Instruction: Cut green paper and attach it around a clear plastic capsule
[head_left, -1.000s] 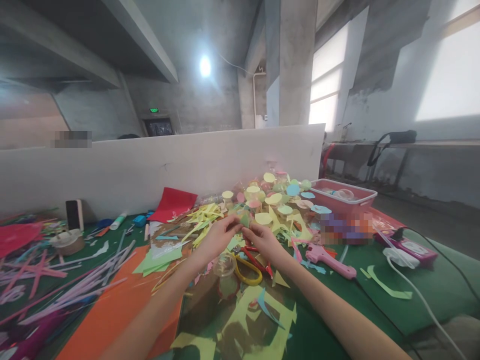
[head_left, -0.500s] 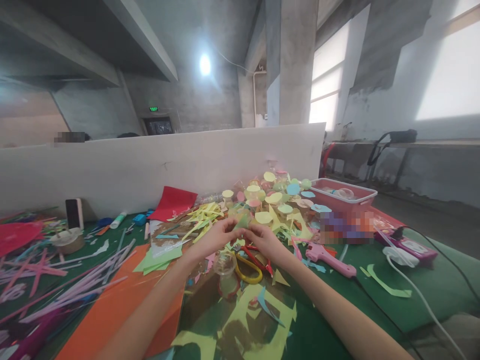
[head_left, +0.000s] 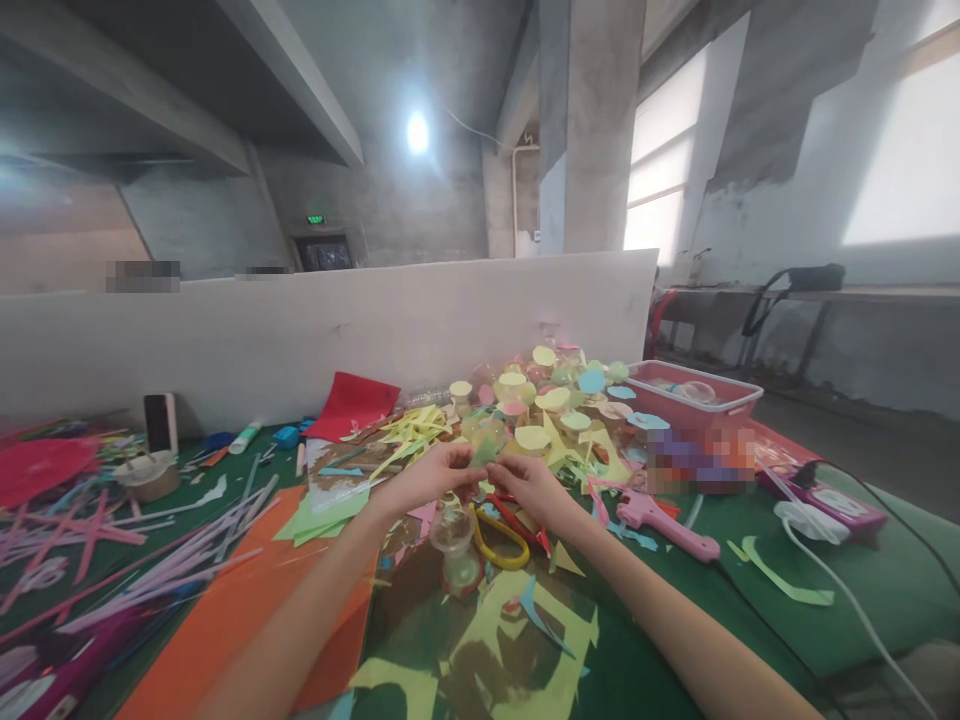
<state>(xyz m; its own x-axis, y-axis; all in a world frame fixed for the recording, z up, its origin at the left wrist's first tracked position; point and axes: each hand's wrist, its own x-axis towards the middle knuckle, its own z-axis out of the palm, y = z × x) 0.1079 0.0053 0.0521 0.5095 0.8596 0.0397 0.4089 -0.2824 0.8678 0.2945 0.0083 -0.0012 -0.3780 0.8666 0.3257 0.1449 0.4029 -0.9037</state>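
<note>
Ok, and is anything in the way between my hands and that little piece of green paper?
Nothing visible stands in the way: your left hand and right hand both hold the green paper directly. The yellow handle and clear plastic cup lie nearer to you, not between.

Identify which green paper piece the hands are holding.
The small green piece between the left hand and right hand; the green sheets lie off to the left, the curved green strip far to the right.
</note>
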